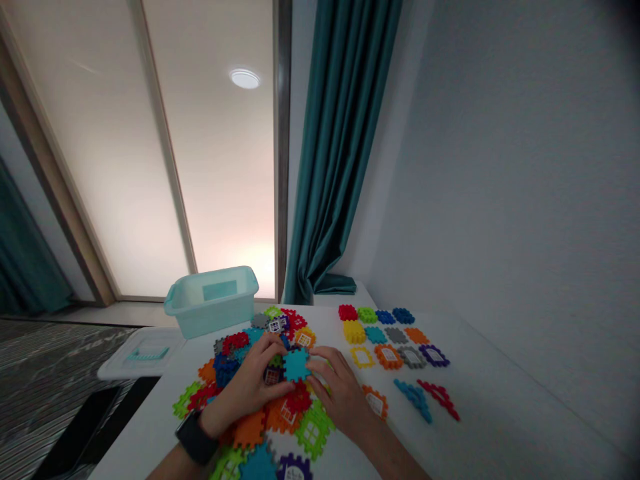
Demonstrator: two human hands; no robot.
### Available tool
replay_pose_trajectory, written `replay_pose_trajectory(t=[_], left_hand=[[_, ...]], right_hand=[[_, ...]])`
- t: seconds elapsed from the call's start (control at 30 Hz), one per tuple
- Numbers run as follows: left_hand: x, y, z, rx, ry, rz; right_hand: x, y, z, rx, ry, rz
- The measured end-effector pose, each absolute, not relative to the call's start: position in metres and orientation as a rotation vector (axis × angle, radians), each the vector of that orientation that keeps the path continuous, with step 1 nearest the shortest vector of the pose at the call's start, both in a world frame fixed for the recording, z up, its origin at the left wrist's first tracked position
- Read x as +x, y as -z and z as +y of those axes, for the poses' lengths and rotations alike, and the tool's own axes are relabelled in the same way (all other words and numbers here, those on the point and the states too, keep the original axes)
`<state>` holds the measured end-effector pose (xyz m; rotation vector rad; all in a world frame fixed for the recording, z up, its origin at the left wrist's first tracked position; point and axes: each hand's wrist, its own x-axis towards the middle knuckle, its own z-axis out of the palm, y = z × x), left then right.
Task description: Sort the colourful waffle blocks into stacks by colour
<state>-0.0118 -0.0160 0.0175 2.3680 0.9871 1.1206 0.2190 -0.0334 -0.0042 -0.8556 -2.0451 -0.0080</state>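
A teal waffle-edged interlocking plastic tile (296, 365) is held up between my left hand (245, 387) and my right hand (340, 397), with fingertips of both on its edges. A black smartwatch (195, 437) sits on my left wrist. Beneath my hands lies a heap of multicoloured interlocking tiles (260, 413), some with small white windows, and my hands hide part of it. A loose orange window tile (375, 402) lies just beyond my right hand.
Rows of coloured tiles (395, 335) and two short joined chains, blue (414, 400) and red (439, 399), lie on the white table (500, 417). A pale translucent plastic bin (210, 300) stands at the far edge, with its lid (145, 353) at the left. A wall runs along the right.
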Motion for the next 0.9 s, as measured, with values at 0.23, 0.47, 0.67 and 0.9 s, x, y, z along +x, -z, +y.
replay_pose_trajectory(t=[0.23,0.47,0.67,0.9], left_hand=[[-0.019,-0.006,-0.007,2.614,-1.174,1.058],[-0.016,-0.011,-0.010,2.729,-1.113,1.161],[-0.011,-0.009,-0.012,2.736,-1.097,1.172],[0.004,-0.013,-0.008,2.773,-1.057,1.195]], right_hand=[[0.216,0.006,-0.033,-0.886,-0.053,-2.068],[0.219,0.003,-0.033,-0.901,-0.100,-2.092],[0.222,-0.004,-0.036,-0.956,-0.137,-2.136],[0.236,-0.014,-0.036,-1.020,-0.129,-2.190]])
